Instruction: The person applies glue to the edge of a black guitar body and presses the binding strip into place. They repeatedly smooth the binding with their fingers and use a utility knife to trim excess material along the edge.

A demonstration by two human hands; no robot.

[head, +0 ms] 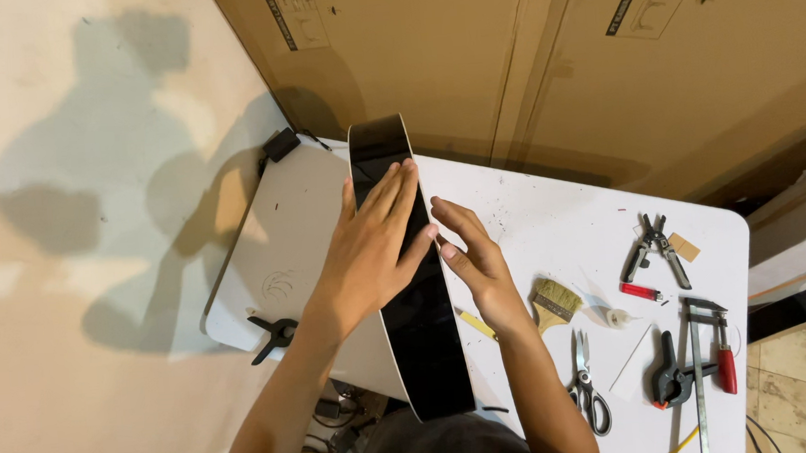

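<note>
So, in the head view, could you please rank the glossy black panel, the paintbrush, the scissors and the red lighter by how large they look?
1. Glossy black panel, by far the largest, though it stands closest to the camera.
2. Scissors.
3. Paintbrush; it looks close to the scissors in size, so this order is unsure.
4. Red lighter, clearly smallest.

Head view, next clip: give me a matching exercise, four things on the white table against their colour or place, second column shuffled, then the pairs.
Things:
1. paintbrush
2. scissors
3. lighter
4. black panel

Descriptions:
A. red, lying near the pliers
B. glossy, standing on edge under the left hand and right hand
C. wooden handle, pale bristles
D. near the table's front edge, beside the right forearm

Pairs: 1-C, 2-D, 3-A, 4-B
</note>
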